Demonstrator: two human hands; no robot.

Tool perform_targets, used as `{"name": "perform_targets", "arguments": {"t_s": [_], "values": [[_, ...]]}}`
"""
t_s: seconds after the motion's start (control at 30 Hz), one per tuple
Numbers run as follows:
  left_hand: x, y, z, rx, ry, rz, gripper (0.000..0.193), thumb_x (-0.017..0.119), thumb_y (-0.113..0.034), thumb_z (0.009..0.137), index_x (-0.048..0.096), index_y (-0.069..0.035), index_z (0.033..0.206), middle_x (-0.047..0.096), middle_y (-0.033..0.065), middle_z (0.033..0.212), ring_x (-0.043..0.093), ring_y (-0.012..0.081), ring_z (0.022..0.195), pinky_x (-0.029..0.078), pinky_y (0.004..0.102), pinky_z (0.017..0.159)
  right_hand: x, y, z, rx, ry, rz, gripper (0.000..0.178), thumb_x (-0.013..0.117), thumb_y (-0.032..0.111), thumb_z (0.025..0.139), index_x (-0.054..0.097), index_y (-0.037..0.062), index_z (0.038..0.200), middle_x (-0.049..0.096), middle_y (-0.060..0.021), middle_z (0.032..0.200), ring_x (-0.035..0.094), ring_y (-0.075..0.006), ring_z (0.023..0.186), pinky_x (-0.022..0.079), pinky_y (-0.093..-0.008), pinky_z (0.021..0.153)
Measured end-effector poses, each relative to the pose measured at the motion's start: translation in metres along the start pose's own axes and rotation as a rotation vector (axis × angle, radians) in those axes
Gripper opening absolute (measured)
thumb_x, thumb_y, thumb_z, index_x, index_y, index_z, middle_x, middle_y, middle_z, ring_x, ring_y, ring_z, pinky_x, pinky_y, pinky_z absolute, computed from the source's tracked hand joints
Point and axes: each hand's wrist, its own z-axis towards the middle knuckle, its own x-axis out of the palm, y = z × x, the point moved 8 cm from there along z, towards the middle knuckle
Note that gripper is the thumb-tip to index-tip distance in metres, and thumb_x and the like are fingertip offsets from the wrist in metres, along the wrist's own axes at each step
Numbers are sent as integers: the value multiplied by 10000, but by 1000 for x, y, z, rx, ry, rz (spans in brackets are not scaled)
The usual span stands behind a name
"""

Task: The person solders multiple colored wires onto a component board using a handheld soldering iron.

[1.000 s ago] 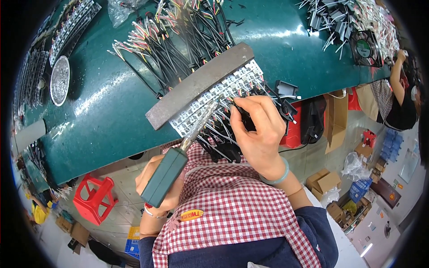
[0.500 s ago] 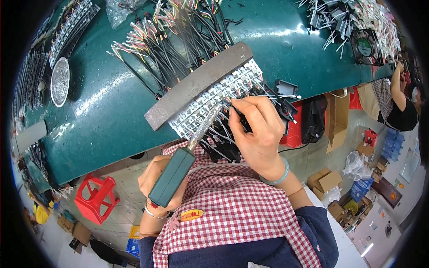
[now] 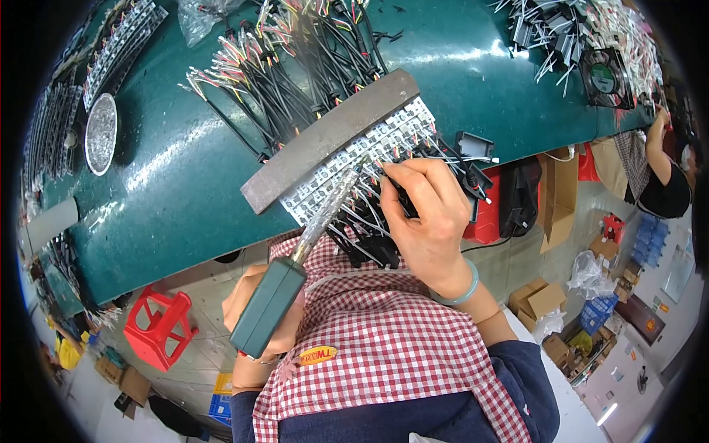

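Note:
My left hand [image 3: 240, 295] is wrapped round the green handle of a soldering iron [image 3: 268, 306]. Its long metal shaft slants up to the right, with the tip over a row of small white circuit boards [image 3: 310, 196]. At that same row my right hand [image 3: 432, 214] has thumb and forefinger pinched together at a thin wire end; the fingers partly hide it. A heavy grey bar [image 3: 332, 140] lies across the boards' far side. Black cables with white leads [image 3: 369, 247] hang off the near side, over the table edge.
Beyond the bar spreads a bundle of black cables [image 3: 288, 96] with stripped coloured ends. A round metal dish [image 3: 101, 133] sits at left. Black housings [image 3: 475, 146] lie right of the boards; a small fan [image 3: 605, 77] stands farther right. A red stool [image 3: 159, 328] is below the table.
The soldering iron and my left hand have shifted a little down and to the left, drawing the tip back slightly. My right hand has hardly moved.

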Motion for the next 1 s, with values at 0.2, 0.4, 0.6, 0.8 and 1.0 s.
{"name": "perform_targets", "arguments": {"t_s": [0.2, 0.4, 0.6, 0.8, 1.0], "values": [[1, -8, 5, 56, -13, 10, 238, 696, 45, 585, 694, 49, 823, 668, 173, 829, 690, 314, 721, 557, 335, 608, 0, -4, 0, 59, 9, 35, 248, 746, -54, 693, 660, 21, 914, 610, -84, 847, 623, -247, 724, 505, -339, 608], [4, 0, 3, -24, 27, -17, 247, 700, 42, 585, 693, 52, 832, 664, 172, 823, 681, 310, 702, 550, 332, 600, 1, -7, -1, 105, 23, 53, 235, 750, -36, 703, 666, 25, 914, 618, -83, 855, 630, -253, 730, 509, -348, 617], [5, -3, 7, 6, 35, -25, 224, 704, 37, 601, 686, 53, 823, 654, 166, 807, 671, 301, 686, 538, 327, 587, 2, -2, -1, 75, 21, 31, 244, 751, -36, 701, 670, 21, 924, 612, -84, 856, 626, -250, 728, 508, -343, 616], [7, -4, 11, 40, 55, -34, 202, 707, 23, 605, 677, 48, 803, 639, 158, 786, 661, 301, 671, 529, 329, 573, 4, 1, -1, 50, 22, -6, 249, 755, -34, 694, 663, 7, 923, 596, -88, 844, 619, -250, 730, 504, -341, 604], [8, 0, 4, 66, 89, -45, 253, 727, -15, 638, 671, 60, 873, 648, 163, 826, 625, 265, 651, 480, 322, 599, 3, 6, -2, -2, 7, -46, 268, 752, -43, 686, 657, -2, 933, 589, -94, 840, 610, -249, 720, 502, -339, 593]]}}
